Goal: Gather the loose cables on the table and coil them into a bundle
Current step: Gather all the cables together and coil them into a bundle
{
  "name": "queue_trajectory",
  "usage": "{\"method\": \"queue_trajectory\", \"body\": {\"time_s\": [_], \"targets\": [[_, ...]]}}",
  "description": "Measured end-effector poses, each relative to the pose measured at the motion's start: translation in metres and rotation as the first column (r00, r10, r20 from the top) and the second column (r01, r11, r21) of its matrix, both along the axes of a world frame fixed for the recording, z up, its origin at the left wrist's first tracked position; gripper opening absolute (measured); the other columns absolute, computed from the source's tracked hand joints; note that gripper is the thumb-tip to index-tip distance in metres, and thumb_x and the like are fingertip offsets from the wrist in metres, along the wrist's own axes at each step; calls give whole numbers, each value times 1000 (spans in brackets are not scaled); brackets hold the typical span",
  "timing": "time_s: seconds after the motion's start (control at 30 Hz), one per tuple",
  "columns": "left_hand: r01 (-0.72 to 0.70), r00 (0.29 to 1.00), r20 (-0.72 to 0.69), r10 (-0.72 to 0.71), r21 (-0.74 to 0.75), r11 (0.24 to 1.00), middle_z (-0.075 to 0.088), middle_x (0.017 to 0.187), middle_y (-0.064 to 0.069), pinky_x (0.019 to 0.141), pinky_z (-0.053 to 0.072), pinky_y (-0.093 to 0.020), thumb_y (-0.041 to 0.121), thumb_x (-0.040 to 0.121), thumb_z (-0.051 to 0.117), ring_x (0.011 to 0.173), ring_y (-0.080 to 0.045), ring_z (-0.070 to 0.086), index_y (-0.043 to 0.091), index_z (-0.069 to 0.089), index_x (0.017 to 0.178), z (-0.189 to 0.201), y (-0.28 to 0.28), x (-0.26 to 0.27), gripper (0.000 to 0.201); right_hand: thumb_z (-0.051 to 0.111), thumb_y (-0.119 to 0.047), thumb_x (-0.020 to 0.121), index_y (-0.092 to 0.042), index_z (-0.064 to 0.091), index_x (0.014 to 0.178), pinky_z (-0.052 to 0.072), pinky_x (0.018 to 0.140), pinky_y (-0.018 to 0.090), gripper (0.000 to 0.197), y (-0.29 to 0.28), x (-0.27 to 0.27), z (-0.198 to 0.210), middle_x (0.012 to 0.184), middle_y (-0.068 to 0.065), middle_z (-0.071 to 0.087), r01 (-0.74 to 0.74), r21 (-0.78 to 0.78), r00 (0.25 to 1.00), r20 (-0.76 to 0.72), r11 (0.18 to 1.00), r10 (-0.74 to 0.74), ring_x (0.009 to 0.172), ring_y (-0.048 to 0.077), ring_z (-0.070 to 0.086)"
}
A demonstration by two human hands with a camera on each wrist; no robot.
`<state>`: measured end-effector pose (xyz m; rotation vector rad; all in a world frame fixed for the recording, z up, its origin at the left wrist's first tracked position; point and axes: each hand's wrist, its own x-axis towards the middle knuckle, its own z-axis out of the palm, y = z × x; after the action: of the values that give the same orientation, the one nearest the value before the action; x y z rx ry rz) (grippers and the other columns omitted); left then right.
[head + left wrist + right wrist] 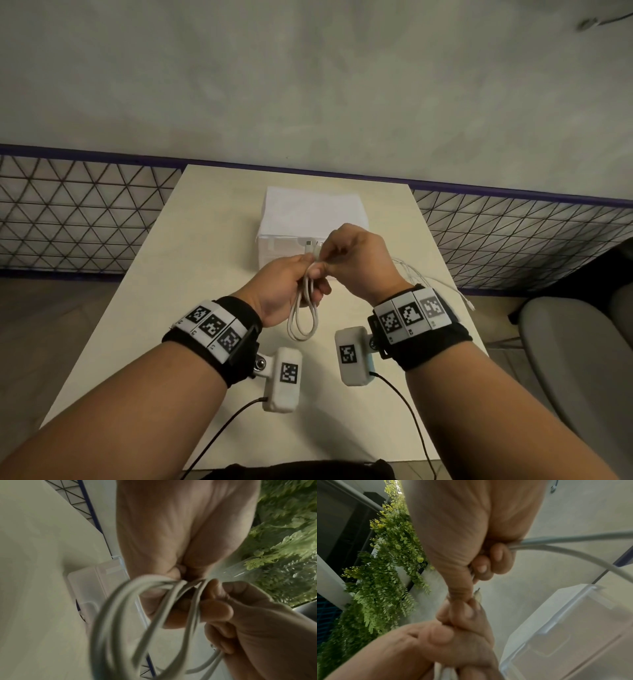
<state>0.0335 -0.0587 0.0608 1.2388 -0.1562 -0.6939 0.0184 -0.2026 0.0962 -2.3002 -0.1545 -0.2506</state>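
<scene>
Both hands' fingers [320,274] pinch the coiled white cable [303,318], its loops hanging below them.

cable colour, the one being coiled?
White cable, loops hanging from the left hand; clearest in the head view.

No readable text; the wristbands [212,325] bear only black-and-white square marker patterns.

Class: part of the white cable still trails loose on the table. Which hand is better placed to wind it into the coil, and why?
The right hand. It already pinches the white cable where the loose tail runs off on its side, while the left hand grips the hanging loops.
</scene>
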Motion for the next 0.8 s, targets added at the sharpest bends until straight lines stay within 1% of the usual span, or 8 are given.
{"method": "queue_trajectory", "body": {"time_s": [0.13,0.2,0.3,0.4,0.53,0.57,0.67,0.8], "targets": [[25,999,26,-27,69,997,52,60,-5,77,54,-45,21,98,38,53,-19,53,12,49,62,1,-3,-3,39,80,-3,61,-7,69,64,48,63,31,12,-3,-2,2,72,-4,53,-75,-96,997,1,993,76,68,21,57],[14,999,33,-17,94,995,48,57,-6,69,55,-42,23,98,38,48,-18,46,13,46,61,0,-6,-6,38,80,-1,61,-5,70,66,50,63,32,12,-2,-2,3,75,-1,55,-110,-143,993,14,984,113,69,25,59],[-5,1000,-9,5,49,999,39,56,-5,52,41,-30,27,99,35,46,-15,32,16,44,60,-2,-8,-10,42,78,2,60,-7,72,68,52,60,31,13,-2,-2,6,79,3,57,-91,-111,996,-10,990,90,70,29,63],[16,1000,-19,-16,-6,1000,46,54,0,50,34,-28,37,102,31,46,-13,29,15,43,63,-5,-6,-11,46,82,1,58,-7,73,68,52,55,28,16,-4,-1,10,78,3,58,-66,-18,996,-53,998,65,66,29,65],[73,997,24,-74,57,996,41,57,1,50,32,-26,40,101,29,47,-11,27,15,44,66,-3,-2,-9,46,86,-7,58,-11,72,71,50,58,30,20,-7,0,8,82,3,58,-98,-53,992,-82,994,94,62,13,56],[80,995,44,-85,94,992,38,57,2,50,31,-25,41,101,30,48,-10,27,15,46,67,0,-1,-7,45,86,-8,59,-12,69,73,51,53,30,22,-9,-1,7,83,1,56,-106,-12,989,-103,994,104,58,12,56],[32,992,113,-52,172,985,37,57,4,51,30,-26,39,100,33,48,-9,28,14,53,78,13,3,2,40,81,-14,70,-19,56,81,54,43,36,28,-13,-7,0,85,1,55,-67,191,988,-122,979,92,51,27,60],[-137,981,160,109,174,975,35,56,4,51,33,-26,38,101,31,47,-10,29,11,49,80,23,9,12,39,70,-15,83,-18,54,82,57,54,43,16,-17,-13,-12,75,-3,56,59,377,994,-110,924,-18,46,18,56]]}}
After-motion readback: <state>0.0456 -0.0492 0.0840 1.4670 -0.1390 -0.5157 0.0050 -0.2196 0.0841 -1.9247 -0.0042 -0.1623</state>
